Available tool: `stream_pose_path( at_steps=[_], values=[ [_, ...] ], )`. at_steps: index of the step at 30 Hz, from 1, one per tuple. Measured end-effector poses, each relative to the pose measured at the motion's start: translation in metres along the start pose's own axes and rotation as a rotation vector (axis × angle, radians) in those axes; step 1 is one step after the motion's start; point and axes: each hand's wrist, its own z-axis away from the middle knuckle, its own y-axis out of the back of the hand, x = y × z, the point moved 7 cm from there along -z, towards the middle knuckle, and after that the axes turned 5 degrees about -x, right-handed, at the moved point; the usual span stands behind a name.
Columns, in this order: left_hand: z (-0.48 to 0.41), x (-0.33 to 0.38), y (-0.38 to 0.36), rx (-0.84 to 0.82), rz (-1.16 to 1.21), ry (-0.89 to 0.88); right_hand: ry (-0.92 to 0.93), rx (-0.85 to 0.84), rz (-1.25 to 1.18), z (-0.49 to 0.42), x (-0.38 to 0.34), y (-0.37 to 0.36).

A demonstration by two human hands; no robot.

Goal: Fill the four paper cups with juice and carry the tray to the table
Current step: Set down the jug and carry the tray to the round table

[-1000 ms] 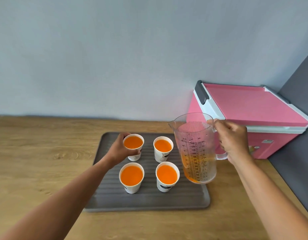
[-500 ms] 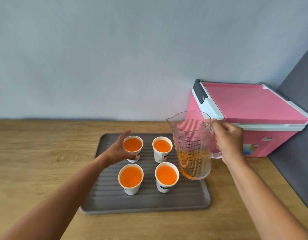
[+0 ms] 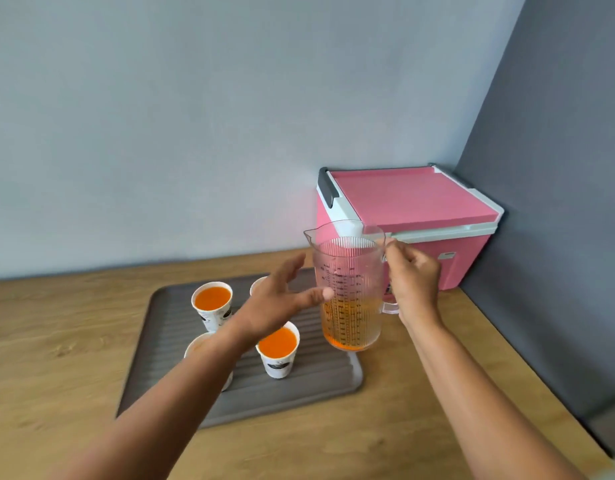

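A grey ribbed tray (image 3: 309,386) lies on the wooden counter (image 3: 50,341). Paper cups with orange juice stand on it: the back left cup (image 3: 212,304) and the front right cup (image 3: 278,349) show fully. My left arm hides most of the front left cup (image 3: 195,346) and the back right cup (image 3: 257,285). My left hand (image 3: 278,303) hovers open above the tray, fingers spread, its fingertips at the jug's side. My right hand (image 3: 411,285) grips the handle of a clear measuring jug (image 3: 347,289) with a little juice at the bottom, at the tray's right edge.
A pink cooler box (image 3: 413,216) with a white rim and a dark handle stands in the back right corner, just behind the jug. A dark grey wall (image 3: 558,202) borders the counter on the right, a pale wall behind.
My left hand let go of the back left cup, rose and swung right toward the jug. The jug stays in my right hand, upright. The view shifted to the right.
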Motion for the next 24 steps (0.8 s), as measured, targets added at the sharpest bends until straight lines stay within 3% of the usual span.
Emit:
stream_pose_path(
  at_steps=[6, 15, 24],
  values=[
    [-0.029, 0.015, -0.098, -0.082, 0.170, -0.040, -0.051, 0.172, -0.040, 0.010, 0.012, 0.073],
    [-0.086, 0.006, -0.183, -0.069, 0.037, -0.039, -0.145, 0.048, 0.043, 0.008, 0.054, 0.144],
    [-0.109, -0.009, -0.216, -0.040, 0.008, 0.069, -0.160, -0.054, 0.097, -0.015, 0.080, 0.173]
  ],
)
